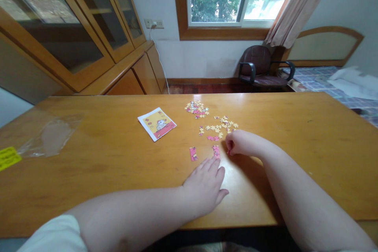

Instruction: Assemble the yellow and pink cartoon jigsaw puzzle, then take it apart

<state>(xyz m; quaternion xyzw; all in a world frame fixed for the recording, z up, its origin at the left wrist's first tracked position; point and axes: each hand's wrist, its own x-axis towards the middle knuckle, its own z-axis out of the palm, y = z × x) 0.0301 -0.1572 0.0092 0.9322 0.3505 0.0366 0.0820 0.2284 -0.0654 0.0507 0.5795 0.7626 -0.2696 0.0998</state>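
Observation:
My left hand (206,185) lies flat on the table, fingers stretched out, its fingertips at the lower edge of a joined pink puzzle section (216,151). Slightly to the left lies another pink section (193,154). My right hand (234,143) is closed in a pinch near the tabletop, with a small pink puzzle piece (228,152) showing at its fingertips. Loose yellow puzzle pieces (218,128) spread just beyond it, and a few pink pieces (213,138) sit between the hands. Farther back is a heap of mixed puzzle pieces (197,109).
A square picture card (157,123) with a white cartoon figure lies left of the pieces. A clear plastic bag (50,138) and a yellow label (9,158) are at the far left of the wooden table (118,165). Beyond stand a cabinet (97,75) and an armchair (258,67).

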